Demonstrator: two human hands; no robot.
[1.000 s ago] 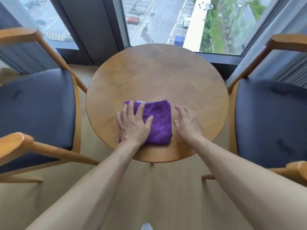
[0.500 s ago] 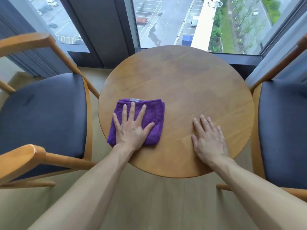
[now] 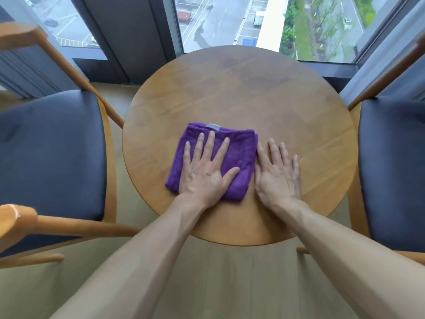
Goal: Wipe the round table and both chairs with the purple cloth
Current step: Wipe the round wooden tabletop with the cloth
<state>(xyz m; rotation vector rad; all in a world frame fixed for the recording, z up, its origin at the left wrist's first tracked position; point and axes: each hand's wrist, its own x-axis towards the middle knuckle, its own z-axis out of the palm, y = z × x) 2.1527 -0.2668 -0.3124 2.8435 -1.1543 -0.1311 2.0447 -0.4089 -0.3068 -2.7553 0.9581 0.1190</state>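
Note:
A folded purple cloth (image 3: 239, 153) lies on the near half of the round wooden table (image 3: 241, 93). My left hand (image 3: 204, 173) presses flat on the cloth with its fingers spread. My right hand (image 3: 279, 173) lies flat on the bare wood, its inner edge touching the cloth's right side. A chair with a dark blue seat (image 3: 48, 148) and wooden arms stands to the left of the table. A second chair with a dark blue seat (image 3: 393, 171) stands to the right.
Tall windows (image 3: 230, 21) with a dark frame post (image 3: 124, 35) stand just behind the table. Light wood floor (image 3: 230, 284) shows below the table's near edge. The left chair's wooden arm (image 3: 18, 217) juts toward me.
My left hand has slid the cloth rightward from the table's left side back toward the middle. My right hand has come left and now touches the cloth's right edge.

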